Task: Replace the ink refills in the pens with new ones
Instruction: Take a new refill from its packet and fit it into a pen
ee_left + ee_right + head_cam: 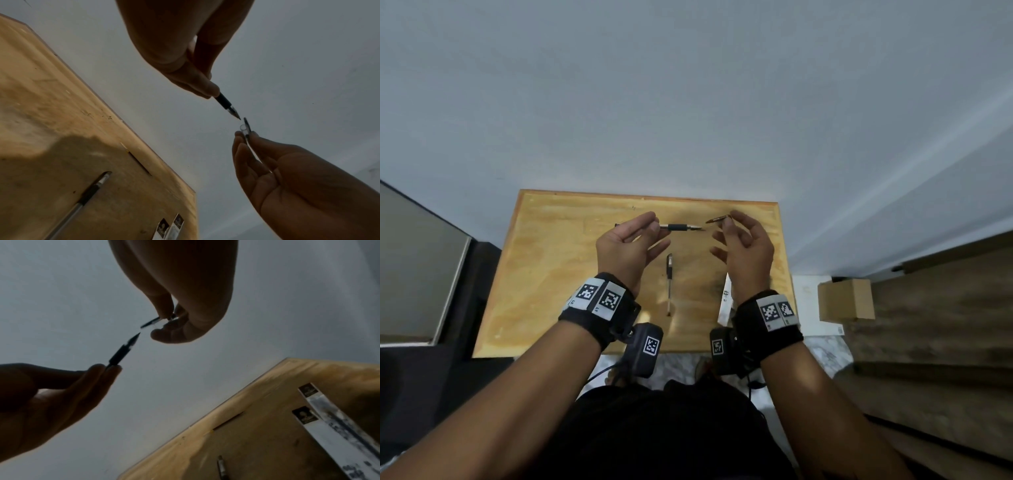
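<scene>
Black-grip pen (681, 227) pinched in L hand (627, 245), clear cap (245, 128) pinched in R hand (744, 247), tip near cap, above wood worktop (558, 260).

The worktop (571, 260) is yellow-orange wood with paler streaks. The held pen (681, 227) has a black grip and silvery tip; the pen lying at 6 o'clock of it (669, 284) is black-gripped on a clear barrel. Both wrist bands (599, 301) are black — with black-and-white square-patterned tags. The wall (688, 102) is pale grey-blue.
</scene>
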